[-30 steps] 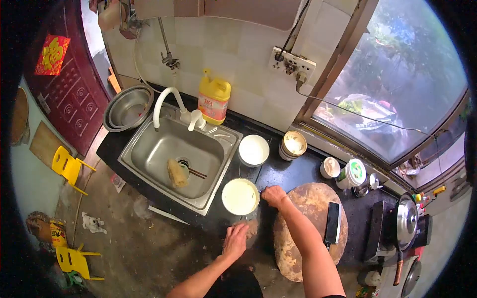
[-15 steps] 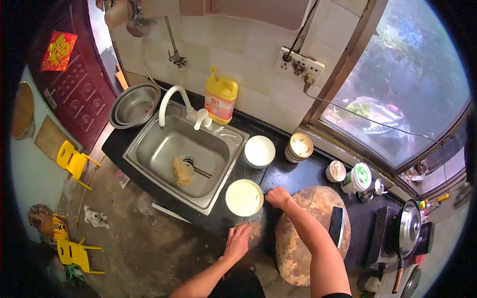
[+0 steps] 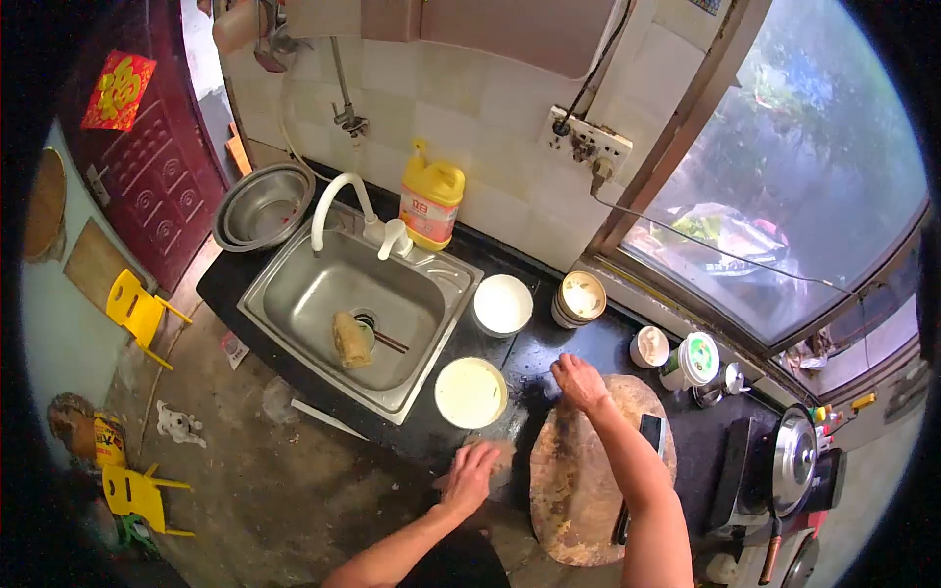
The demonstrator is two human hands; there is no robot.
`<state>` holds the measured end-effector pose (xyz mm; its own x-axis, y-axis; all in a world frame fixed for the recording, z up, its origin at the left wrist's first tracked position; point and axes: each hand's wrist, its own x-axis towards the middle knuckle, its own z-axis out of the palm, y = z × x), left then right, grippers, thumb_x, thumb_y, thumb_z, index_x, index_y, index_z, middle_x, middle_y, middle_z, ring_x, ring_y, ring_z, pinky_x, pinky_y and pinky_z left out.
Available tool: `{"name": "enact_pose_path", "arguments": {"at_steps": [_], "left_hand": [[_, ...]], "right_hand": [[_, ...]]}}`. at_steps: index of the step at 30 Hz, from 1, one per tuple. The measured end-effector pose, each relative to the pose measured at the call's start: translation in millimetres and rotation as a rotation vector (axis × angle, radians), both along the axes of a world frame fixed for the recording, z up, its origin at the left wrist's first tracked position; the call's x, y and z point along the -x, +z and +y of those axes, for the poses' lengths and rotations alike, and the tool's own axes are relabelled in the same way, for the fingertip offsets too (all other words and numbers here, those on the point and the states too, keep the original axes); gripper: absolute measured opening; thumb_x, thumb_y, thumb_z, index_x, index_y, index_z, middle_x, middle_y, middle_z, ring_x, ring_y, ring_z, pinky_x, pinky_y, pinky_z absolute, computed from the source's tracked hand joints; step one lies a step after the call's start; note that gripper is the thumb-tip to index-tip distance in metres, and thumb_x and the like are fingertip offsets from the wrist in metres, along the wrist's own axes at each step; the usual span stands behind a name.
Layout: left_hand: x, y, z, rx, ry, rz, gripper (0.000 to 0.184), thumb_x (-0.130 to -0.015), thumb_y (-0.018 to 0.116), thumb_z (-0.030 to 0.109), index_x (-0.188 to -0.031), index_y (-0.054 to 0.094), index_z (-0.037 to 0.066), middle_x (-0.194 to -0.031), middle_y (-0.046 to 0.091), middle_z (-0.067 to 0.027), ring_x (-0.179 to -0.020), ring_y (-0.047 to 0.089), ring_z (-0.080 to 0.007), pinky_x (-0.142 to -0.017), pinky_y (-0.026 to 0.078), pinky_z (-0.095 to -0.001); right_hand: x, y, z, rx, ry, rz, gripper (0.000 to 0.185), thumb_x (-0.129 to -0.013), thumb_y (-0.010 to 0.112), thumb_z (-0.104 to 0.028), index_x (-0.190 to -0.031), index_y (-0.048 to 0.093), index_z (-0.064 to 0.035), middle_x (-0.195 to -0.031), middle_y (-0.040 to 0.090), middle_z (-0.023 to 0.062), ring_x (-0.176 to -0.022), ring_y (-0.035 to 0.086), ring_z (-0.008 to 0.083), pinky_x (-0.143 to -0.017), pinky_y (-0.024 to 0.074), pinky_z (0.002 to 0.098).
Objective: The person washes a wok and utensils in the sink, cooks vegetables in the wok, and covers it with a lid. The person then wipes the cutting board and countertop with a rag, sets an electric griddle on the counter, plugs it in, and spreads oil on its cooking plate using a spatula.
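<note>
My right hand (image 3: pixel 580 380) is over the dark counter at the upper edge of the round wooden chopping board (image 3: pixel 573 490). Its fingers are bunched; whatever is under them is hidden. Fingers stretched forward, my left hand (image 3: pixel 470 480) rests at the counter's front edge, touching a flat brownish patch (image 3: pixel 502 457) I cannot identify. Just above that hand stands a bowl of pale yellowish liquid (image 3: pixel 470 393). A second white bowl (image 3: pixel 503 305) is behind it. On the board lies a dark, flat, blade-like object (image 3: pixel 651 431), partly covered by my right forearm.
Left of the bowls is a steel sink (image 3: pixel 294 294) with a yellowish sponge-like piece (image 3: pixel 351 340) and chopsticks (image 3: pixel 392 340). Stacked bowls (image 3: pixel 578 299), tubs (image 3: pixel 690 362) and a lidded pan (image 3: pixel 794 459) line the right. A yellow jug (image 3: pixel 430 202) stands behind the sink.
My right hand has moved right, away from the bowl of pale liquid to the board's upper edge. My forearm covers more of the dark object. My left hand stays about where it was.
</note>
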<state>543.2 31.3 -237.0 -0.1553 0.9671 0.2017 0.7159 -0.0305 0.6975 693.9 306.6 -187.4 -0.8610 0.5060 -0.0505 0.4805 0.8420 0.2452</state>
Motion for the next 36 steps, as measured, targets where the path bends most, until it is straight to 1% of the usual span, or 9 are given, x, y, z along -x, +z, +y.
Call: {"name": "enact_pose_path", "arguments": {"at_steps": [5, 14, 17, 22, 27, 28, 30, 33, 36], "left_hand": [[-15.8, 37.5, 15.0, 0.116, -0.025, 0.22, 0.045, -0.084, 0.064, 0.021, -0.126, 0.052, 0.011, -0.135, 0.044, -0.0113, -0.125, 0.038, -0.0349, -0.094, 0.034, -0.0526], [3.1, 130.2, 89.4, -0.45, 0.193, -0.041, 0.042, -0.084, 0.063, 0.017, -0.123, 0.051, 0.004, -0.13, 0.048, -0.0133, -0.12, 0.045, -0.0329, -0.097, 0.036, -0.044], [25.5, 154.8, 97.8, -0.464, -0.074, -0.011, 0.033, -0.086, 0.059, 0.013, -0.118, 0.056, 0.003, -0.123, 0.055, -0.015, -0.116, 0.051, -0.0312, -0.097, 0.04, -0.0414], [35.4, 154.6, 7.5, -0.278, -0.093, -0.415, 0.02, -0.094, 0.048, 0.013, -0.104, 0.06, -0.001, -0.097, 0.065, -0.0103, -0.087, 0.064, -0.0239, -0.08, 0.05, -0.0346], [104.8, 110.9, -160.8, 0.613, -0.073, -1.178, 0.019, -0.092, 0.055, 0.018, -0.103, 0.065, 0.007, -0.088, 0.062, 0.0001, -0.074, 0.057, -0.0095, -0.063, 0.049, -0.0259], [134.4, 126.2, -199.6, 0.694, 0.213, -1.121, 0.021, -0.087, 0.061, 0.023, -0.103, 0.066, 0.009, -0.086, 0.062, -0.0007, -0.073, 0.057, -0.0091, -0.059, 0.048, -0.0265], [228.5, 109.5, -311.4, 0.204, 0.277, -0.953, 0.021, -0.083, 0.063, 0.021, -0.1, 0.067, 0.009, -0.081, 0.062, -0.0033, -0.071, 0.058, -0.015, -0.06, 0.048, -0.0314], [395.7, 60.8, -533.2, -0.749, 0.898, -0.817, 0.02, -0.086, 0.054, 0.024, -0.086, 0.062, 0.006, -0.081, 0.065, -0.0069, -0.067, 0.059, -0.0182, -0.055, 0.046, -0.0334], [417.4, 115.4, -615.4, -0.934, 1.539, -0.492, 0.017, -0.088, 0.048, 0.018, -0.073, 0.051, 0.012, -0.062, 0.048, -0.0014, -0.05, 0.045, -0.0138, -0.043, 0.034, -0.0299]], "right_hand": [[-25.6, 30.0, -6.0, -0.038, -0.049, 0.153, 0.022, -0.079, 0.053, -0.009, -0.101, 0.054, -0.0052, -0.095, 0.053, 0.0114, -0.088, 0.058, 0.0272, -0.078, 0.0495, 0.0361], [-67.5, 95.3, -44.1, -0.139, -0.127, 0.752, 0.019, -0.083, 0.059, -0.002, -0.102, 0.055, -0.0025, -0.093, 0.058, 0.0154, -0.082, 0.059, 0.033, -0.069, 0.0498, 0.0392], [-64.7, 121.9, -88.8, -0.026, -0.241, 0.881, 0.015, -0.084, 0.058, -0.001, -0.099, 0.057, -0.0024, -0.092, 0.059, 0.0159, -0.08, 0.059, 0.0343, -0.068, 0.0496, 0.0395], [-51.3, 124.0, -146.9, 0.204, -0.189, 0.913, 0.015, -0.086, 0.059, -0.002, -0.101, 0.058, -0.0024, -0.091, 0.058, 0.0129, -0.065, 0.06, 0.0219, -0.055, 0.0456, 0.0306], [-14.7, 129.4, -230.2, 0.728, -0.143, 0.974, 0.032, -0.083, 0.062, -0.001, -0.114, 0.058, -0.0039, -0.103, 0.058, 0.0125, -0.07, 0.059, 0.0184, -0.058, 0.0475, 0.0277], [-13.7, 125.2, -238.9, 0.787, -0.131, 0.944, 0.033, -0.082, 0.062, -0.001, -0.115, 0.058, -0.0039, -0.103, 0.058, 0.0127, -0.07, 0.059, 0.0185, -0.059, 0.0476, 0.0273], [-16.7, 114.1, -249.8, 0.881, -0.134, 0.896, 0.034, -0.082, 0.063, -0.001, -0.115, 0.057, -0.0039, -0.105, 0.058, 0.0131, -0.073, 0.059, 0.0191, -0.06, 0.0479, 0.0271], [-9.2, 85.5, -256.9, 0.9, -0.137, 0.832, 0.032, -0.083, 0.063, -0.005, -0.115, 0.058, -0.004, -0.107, 0.059, 0.0134, -0.082, 0.059, 0.0222, -0.068, 0.0485, 0.0286], [3.1, 84.5, -279.4, 0.922, -0.071, 0.748, 0.03, -0.086, 0.06, -0.007, -0.116, 0.058, -0.005, -0.108, 0.061, 0.0148, -0.09, 0.061, 0.0271, -0.075, 0.0491, 0.0334]]}}
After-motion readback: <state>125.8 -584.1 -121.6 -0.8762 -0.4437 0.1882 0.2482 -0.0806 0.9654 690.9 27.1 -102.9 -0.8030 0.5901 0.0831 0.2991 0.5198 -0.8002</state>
